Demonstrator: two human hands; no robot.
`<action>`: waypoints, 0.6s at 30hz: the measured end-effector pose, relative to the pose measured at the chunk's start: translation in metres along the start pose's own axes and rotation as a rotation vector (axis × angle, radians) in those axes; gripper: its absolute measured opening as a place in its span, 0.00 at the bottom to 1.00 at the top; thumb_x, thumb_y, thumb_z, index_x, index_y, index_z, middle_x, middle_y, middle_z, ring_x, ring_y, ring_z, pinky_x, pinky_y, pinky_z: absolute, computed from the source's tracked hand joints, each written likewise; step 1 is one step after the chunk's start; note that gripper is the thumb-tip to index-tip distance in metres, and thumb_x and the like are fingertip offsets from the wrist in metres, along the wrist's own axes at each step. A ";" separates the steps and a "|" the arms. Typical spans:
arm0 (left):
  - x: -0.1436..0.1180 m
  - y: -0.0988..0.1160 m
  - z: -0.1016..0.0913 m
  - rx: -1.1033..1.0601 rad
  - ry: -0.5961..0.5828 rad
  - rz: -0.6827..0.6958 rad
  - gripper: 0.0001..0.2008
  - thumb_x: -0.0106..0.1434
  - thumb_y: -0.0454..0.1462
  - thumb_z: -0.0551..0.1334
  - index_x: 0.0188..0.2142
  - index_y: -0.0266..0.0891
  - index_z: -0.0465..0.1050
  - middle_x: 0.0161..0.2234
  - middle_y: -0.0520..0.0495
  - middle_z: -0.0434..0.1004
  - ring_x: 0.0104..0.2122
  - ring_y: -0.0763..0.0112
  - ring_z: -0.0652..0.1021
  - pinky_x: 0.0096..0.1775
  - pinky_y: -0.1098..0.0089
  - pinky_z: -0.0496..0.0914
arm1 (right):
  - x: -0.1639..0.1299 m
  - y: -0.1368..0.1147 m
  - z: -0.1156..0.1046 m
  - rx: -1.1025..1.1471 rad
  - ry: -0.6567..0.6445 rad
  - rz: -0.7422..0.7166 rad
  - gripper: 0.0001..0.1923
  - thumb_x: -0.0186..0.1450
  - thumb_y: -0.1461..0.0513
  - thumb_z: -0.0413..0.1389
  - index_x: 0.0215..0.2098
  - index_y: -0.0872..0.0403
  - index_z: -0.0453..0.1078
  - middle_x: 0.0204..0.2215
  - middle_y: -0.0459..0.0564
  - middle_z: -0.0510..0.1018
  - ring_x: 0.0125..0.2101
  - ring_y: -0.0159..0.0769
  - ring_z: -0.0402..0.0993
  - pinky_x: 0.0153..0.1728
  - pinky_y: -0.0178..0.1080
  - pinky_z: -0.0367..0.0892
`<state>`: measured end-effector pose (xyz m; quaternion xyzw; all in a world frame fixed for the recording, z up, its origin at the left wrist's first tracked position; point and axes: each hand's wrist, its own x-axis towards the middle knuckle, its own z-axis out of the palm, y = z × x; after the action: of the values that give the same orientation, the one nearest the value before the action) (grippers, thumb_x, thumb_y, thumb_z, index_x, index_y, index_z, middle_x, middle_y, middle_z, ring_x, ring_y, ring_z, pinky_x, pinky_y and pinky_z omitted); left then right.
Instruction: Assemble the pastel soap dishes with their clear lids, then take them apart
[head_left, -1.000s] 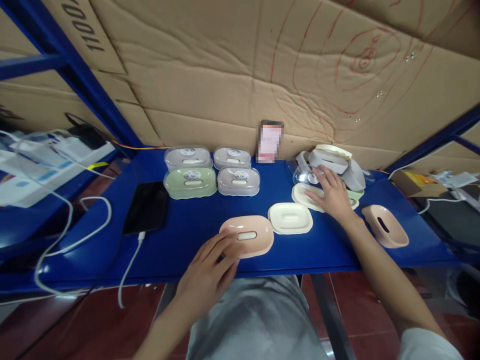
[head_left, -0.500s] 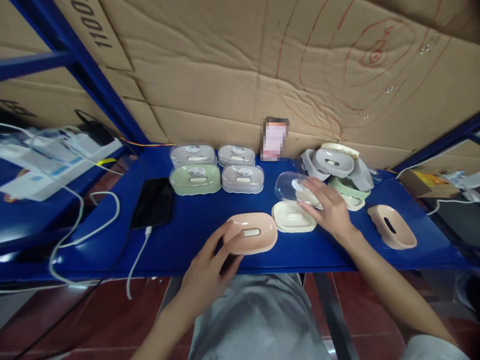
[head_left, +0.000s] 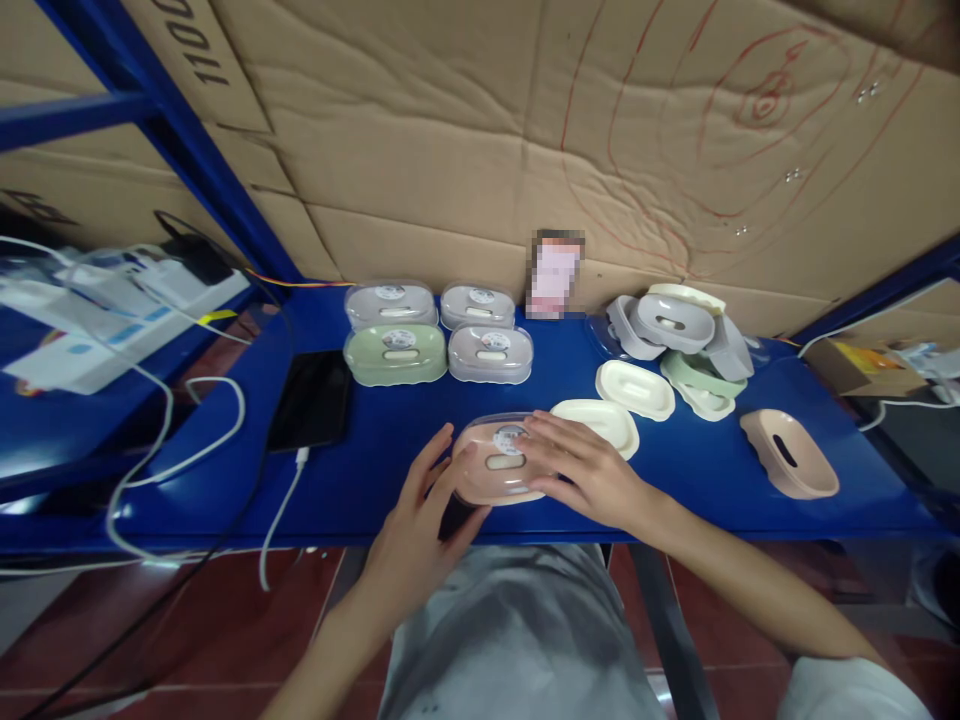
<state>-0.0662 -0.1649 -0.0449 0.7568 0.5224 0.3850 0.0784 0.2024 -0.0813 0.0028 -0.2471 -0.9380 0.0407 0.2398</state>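
Card (head_left: 555, 272) by the cardboard wall pixelated (unreadable), pink soap box (head_left: 499, 465) partly under both hands.
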 end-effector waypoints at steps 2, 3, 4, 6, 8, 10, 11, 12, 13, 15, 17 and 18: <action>-0.001 -0.002 0.000 0.001 -0.024 -0.002 0.34 0.74 0.39 0.64 0.75 0.54 0.54 0.74 0.35 0.58 0.70 0.45 0.70 0.60 0.48 0.78 | 0.000 -0.005 0.003 -0.023 -0.013 -0.008 0.25 0.78 0.57 0.56 0.70 0.53 0.68 0.66 0.58 0.75 0.71 0.47 0.65 0.68 0.51 0.70; -0.002 -0.003 0.001 0.002 -0.037 -0.002 0.34 0.75 0.39 0.64 0.75 0.54 0.54 0.74 0.36 0.58 0.70 0.46 0.70 0.60 0.50 0.78 | 0.000 -0.007 0.004 -0.046 -0.017 -0.022 0.25 0.78 0.56 0.56 0.70 0.54 0.68 0.66 0.59 0.75 0.71 0.48 0.65 0.68 0.52 0.70; -0.002 -0.004 0.001 0.003 -0.047 0.002 0.33 0.75 0.39 0.63 0.75 0.53 0.55 0.74 0.36 0.58 0.70 0.47 0.70 0.60 0.51 0.78 | -0.001 -0.009 0.005 -0.074 -0.022 -0.039 0.26 0.77 0.55 0.57 0.70 0.56 0.68 0.67 0.60 0.75 0.72 0.49 0.64 0.68 0.53 0.70; -0.003 -0.005 0.001 0.004 -0.066 0.016 0.33 0.75 0.39 0.63 0.75 0.52 0.55 0.75 0.36 0.58 0.71 0.49 0.69 0.61 0.53 0.78 | -0.004 -0.013 0.007 -0.132 -0.034 -0.065 0.30 0.76 0.53 0.59 0.71 0.57 0.66 0.67 0.61 0.73 0.72 0.52 0.63 0.68 0.55 0.69; -0.002 -0.007 0.000 0.004 -0.080 0.021 0.33 0.75 0.39 0.63 0.75 0.52 0.55 0.75 0.36 0.58 0.71 0.50 0.69 0.62 0.53 0.76 | -0.005 -0.016 0.007 -0.169 -0.059 -0.067 0.32 0.76 0.52 0.59 0.73 0.58 0.63 0.68 0.62 0.72 0.72 0.52 0.63 0.69 0.55 0.68; -0.002 -0.008 0.000 -0.003 -0.089 0.018 0.32 0.75 0.40 0.64 0.74 0.53 0.56 0.75 0.37 0.59 0.70 0.50 0.70 0.63 0.52 0.75 | -0.005 -0.017 0.004 -0.158 -0.085 -0.052 0.32 0.76 0.54 0.59 0.73 0.58 0.62 0.68 0.62 0.72 0.72 0.51 0.63 0.70 0.54 0.68; -0.001 -0.008 -0.001 -0.008 -0.093 0.010 0.32 0.75 0.40 0.64 0.74 0.53 0.57 0.75 0.37 0.60 0.70 0.50 0.70 0.63 0.52 0.75 | -0.004 -0.017 0.002 -0.135 -0.095 -0.045 0.31 0.76 0.54 0.58 0.73 0.57 0.63 0.68 0.61 0.73 0.72 0.50 0.64 0.70 0.54 0.68; -0.001 -0.008 -0.001 -0.015 -0.097 -0.002 0.31 0.75 0.40 0.64 0.73 0.53 0.58 0.74 0.38 0.60 0.70 0.50 0.71 0.64 0.51 0.75 | -0.003 -0.016 0.000 -0.108 -0.100 -0.043 0.30 0.76 0.55 0.58 0.73 0.57 0.63 0.68 0.61 0.73 0.72 0.49 0.64 0.70 0.54 0.68; 0.000 -0.009 -0.001 -0.023 -0.097 -0.015 0.32 0.74 0.40 0.65 0.73 0.53 0.58 0.74 0.38 0.61 0.69 0.50 0.71 0.64 0.51 0.75 | -0.002 -0.016 -0.001 -0.086 -0.102 -0.043 0.30 0.77 0.55 0.58 0.73 0.56 0.64 0.68 0.60 0.73 0.71 0.49 0.64 0.70 0.54 0.68; 0.000 -0.009 -0.001 -0.032 -0.085 -0.042 0.32 0.73 0.41 0.66 0.73 0.53 0.58 0.73 0.38 0.63 0.69 0.50 0.72 0.64 0.50 0.75 | 0.000 -0.015 -0.002 -0.077 -0.104 -0.050 0.29 0.76 0.57 0.59 0.73 0.56 0.64 0.68 0.59 0.73 0.71 0.49 0.64 0.70 0.55 0.68; -0.001 -0.010 0.000 -0.027 -0.070 -0.060 0.32 0.73 0.41 0.67 0.72 0.52 0.59 0.73 0.38 0.64 0.69 0.51 0.72 0.63 0.50 0.75 | 0.001 -0.015 -0.001 -0.109 -0.116 -0.063 0.31 0.76 0.58 0.59 0.74 0.56 0.63 0.68 0.60 0.73 0.71 0.50 0.65 0.70 0.55 0.68; -0.001 -0.011 0.000 -0.023 -0.069 -0.061 0.32 0.72 0.41 0.67 0.71 0.52 0.60 0.73 0.39 0.64 0.69 0.51 0.72 0.63 0.51 0.75 | 0.001 -0.015 0.001 -0.128 -0.124 -0.065 0.31 0.76 0.58 0.59 0.74 0.57 0.62 0.68 0.61 0.72 0.71 0.50 0.65 0.70 0.55 0.68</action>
<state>-0.0740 -0.1606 -0.0512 0.7525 0.5377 0.3620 0.1167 0.1949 -0.0937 0.0055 -0.2282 -0.9592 -0.0120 0.1662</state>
